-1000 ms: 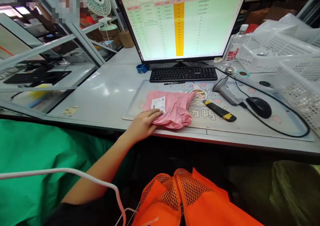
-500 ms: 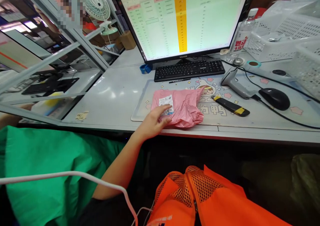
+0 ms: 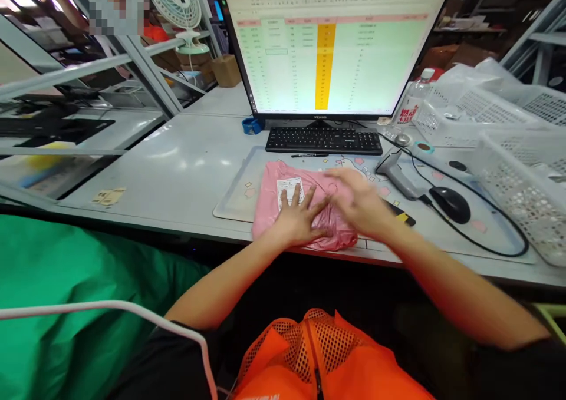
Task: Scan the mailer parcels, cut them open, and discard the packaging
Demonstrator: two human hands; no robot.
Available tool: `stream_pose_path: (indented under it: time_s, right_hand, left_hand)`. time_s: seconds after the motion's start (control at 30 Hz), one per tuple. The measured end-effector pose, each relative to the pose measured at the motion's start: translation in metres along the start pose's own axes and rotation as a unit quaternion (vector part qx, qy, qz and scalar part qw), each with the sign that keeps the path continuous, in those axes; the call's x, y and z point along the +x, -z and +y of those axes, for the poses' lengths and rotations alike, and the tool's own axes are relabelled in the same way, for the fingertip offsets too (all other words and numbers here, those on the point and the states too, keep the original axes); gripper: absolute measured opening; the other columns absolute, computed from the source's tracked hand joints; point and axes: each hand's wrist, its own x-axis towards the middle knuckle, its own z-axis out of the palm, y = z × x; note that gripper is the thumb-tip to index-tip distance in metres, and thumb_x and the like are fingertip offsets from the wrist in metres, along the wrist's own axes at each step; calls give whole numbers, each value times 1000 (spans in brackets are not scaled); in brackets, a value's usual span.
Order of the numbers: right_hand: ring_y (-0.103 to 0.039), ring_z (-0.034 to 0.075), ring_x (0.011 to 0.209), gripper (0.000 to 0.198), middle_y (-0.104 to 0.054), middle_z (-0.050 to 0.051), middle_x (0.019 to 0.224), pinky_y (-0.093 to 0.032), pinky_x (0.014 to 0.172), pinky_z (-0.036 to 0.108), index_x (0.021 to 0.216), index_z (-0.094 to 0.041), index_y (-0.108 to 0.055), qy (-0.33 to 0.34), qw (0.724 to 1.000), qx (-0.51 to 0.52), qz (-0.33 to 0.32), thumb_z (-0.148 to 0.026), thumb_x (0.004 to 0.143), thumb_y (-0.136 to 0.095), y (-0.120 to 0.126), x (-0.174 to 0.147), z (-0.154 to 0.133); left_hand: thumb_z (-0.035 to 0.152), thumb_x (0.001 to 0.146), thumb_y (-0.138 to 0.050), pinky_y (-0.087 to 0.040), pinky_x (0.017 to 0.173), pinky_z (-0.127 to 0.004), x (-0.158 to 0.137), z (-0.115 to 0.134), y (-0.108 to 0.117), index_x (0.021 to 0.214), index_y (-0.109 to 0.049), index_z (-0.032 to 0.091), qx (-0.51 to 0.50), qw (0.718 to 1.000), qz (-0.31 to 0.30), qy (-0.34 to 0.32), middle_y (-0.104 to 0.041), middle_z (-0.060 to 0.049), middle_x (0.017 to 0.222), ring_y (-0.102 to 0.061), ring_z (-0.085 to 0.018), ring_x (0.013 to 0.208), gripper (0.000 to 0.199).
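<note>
Our left hand point(image 3: 297, 220) was spread flat on the parcel point(image 3: 270, 197), pressing rather than gripping, as we judged it; our right hand point(image 3: 360, 202), blurred, reached over the parcel's right part with fingers extended, and we could not tell whether it touched. Steadying called, in our view, for light, even pressure through the whole palm, the label point(image 3: 289, 183) left unwrinkled and the right wrist clear of the tool point(image 3: 404, 217) right of centre. The parcel lay mid-frame, beneath the left palm, its label partly under those fingers.

Red "燃动" on the bottle point(image 3: 414, 98)
</note>
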Motion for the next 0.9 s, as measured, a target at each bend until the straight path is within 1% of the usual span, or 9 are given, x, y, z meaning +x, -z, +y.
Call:
stream_pose_path:
  time_s: [0.13,0.27,0.33,0.4,0.5,0.53,0.6,0.73,0.9]
  right_hand:
    - [-15,41,164,86,-18,11,177,-23,131,64,170,-23,-30,-81,963,-154,-206,-62,99,-60,-40,-18,21]
    - [-6,40,165,108,-1,12,178,-18,133,61,174,-20,-16,-120,945,-180,-244,-78,93,-56,-50,-43,36]
    - [-12,40,164,108,-8,13,177,-21,132,59,173,-19,-22,-108,951,-145,-250,-78,91,-59,-36,-45,41]
    - [-35,37,158,94,-30,15,172,-33,129,54,168,-19,-37,-109,961,-93,-235,-71,93,-60,-9,-38,52]
    - [-65,32,129,67,-63,17,146,-52,112,47,154,-17,-55,-207,968,-113,-82,-56,100,-54,46,-19,85]
    - [-66,33,126,64,-66,19,142,-52,110,47,152,-15,-56,-249,954,-165,-23,-53,101,-54,62,-12,99]
    - [-64,38,128,65,-64,24,140,-50,109,50,149,-9,-56,-320,908,-271,12,-48,97,-59,84,0,125]
    - [-63,43,127,65,-64,30,135,-52,103,51,144,-3,-56,-433,832,-336,-90,-37,91,-66,78,11,154]
    - [-64,41,126,64,-64,32,132,-54,102,48,142,1,-57,-444,826,-340,-65,-31,87,-68,63,22,147]
  left_hand:
    - [75,97,-55,-16,133,-61,-29,-22,-19,168,-37,26,3,995,104,-10,-25,-11,176,-19,-40,164,88]
    - [68,100,-56,-21,133,-57,-68,-42,-35,166,-40,24,-6,986,164,41,-24,-13,176,-21,-36,164,81]
    - [65,101,-58,-21,132,-59,-78,-45,-35,166,-40,23,-10,984,169,56,-24,-15,176,-21,-38,163,80]
    - [62,100,-59,-22,131,-60,-80,-45,-28,164,-42,21,-16,985,161,53,-26,-17,175,-23,-41,162,78]
    - [53,100,-60,-24,131,-58,-74,-32,-13,160,-47,15,-24,988,148,25,-32,-19,172,-23,-41,162,72]
    - [48,101,-58,-24,131,-56,-70,-23,-10,159,-47,12,-27,989,146,12,-33,-20,172,-24,-39,162,69]
    - [45,104,-53,-25,132,-52,-61,0,-11,159,-46,8,-37,989,144,-11,-35,-21,171,-27,-37,162,68]
    - [57,106,-48,-24,132,-50,-41,49,-38,159,-46,3,-44,987,150,-27,-40,-22,168,-34,-36,159,76]
    - [62,108,-38,-20,134,-50,-28,70,-67,160,-45,1,-23,979,202,-22,-40,-21,168,-32,-34,160,80]
